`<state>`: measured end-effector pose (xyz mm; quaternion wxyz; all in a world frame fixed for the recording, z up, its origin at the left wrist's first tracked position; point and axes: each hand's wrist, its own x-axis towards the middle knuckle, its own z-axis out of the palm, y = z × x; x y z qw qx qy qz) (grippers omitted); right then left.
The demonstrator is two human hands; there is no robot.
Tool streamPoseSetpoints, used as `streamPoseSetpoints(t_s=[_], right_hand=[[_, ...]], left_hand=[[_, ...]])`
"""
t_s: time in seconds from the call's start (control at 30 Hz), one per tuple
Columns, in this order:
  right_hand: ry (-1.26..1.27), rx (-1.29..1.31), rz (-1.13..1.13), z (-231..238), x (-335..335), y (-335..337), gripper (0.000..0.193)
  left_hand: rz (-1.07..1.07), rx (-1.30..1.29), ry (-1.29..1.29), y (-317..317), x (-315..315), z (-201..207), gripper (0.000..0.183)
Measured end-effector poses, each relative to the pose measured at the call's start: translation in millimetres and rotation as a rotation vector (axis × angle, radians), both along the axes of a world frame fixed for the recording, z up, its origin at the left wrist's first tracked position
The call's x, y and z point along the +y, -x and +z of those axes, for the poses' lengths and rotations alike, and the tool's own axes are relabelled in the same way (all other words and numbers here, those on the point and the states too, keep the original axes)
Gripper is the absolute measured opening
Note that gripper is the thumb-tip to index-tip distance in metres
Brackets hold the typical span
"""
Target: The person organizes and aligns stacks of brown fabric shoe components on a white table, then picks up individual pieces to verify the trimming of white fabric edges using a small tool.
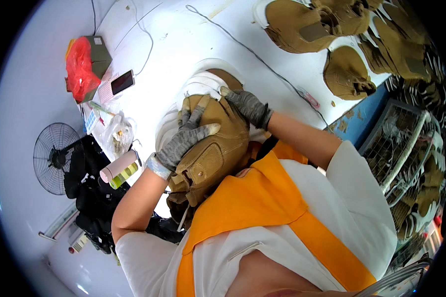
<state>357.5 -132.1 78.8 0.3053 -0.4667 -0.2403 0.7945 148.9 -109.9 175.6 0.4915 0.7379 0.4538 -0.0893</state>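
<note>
A brown shoe upper [210, 161] with stitched panels and a small metal eyelet lies in front of me, its collar end toward my chest. My left hand [186, 141], in a grey glove with pale fingertips, rests across its top with the fingers spread. At the far right edge of the upper, my right hand [248, 106], gloved too, has its fingers bent over the material and grips it. White curved linings [203, 81] fan out beneath and beyond the upper, some hidden under it. Lower down, part of another brown piece [178, 205] hangs by my left forearm.
Stacked brown uppers [297, 29] cover the white table's [173, 29] far right. A thin cable [252, 52] crosses it. On the left are a phone [123, 82], a red plastic bag [79, 69], a pink bottle [118, 166] and a fan [58, 158]. A wire rack [381, 143] stands right.
</note>
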Motion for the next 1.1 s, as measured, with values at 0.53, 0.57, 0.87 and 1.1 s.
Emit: streamPoseSetpoints(t_s=[0.53,0.57,0.87,1.1], right_hand=[[-0.156,-0.752,-0.188,-77,-2,20,0.048],[-0.282,-0.592,-0.333,-62,-9,13,0.051],[-1.141,-0.449,0.045,64,-55,33,0.076],[-1.05,-0.461,-0.142,42,-50,40,0.071]], left_hand=[[0.271,0.049,0.617,-39,77,-64,0.086],[0.196,0.025,0.576,-43,75,-62,0.084],[0.313,-0.283,0.053,33,34,31,0.061],[0.161,0.101,-0.653,53,-136,117,0.076]])
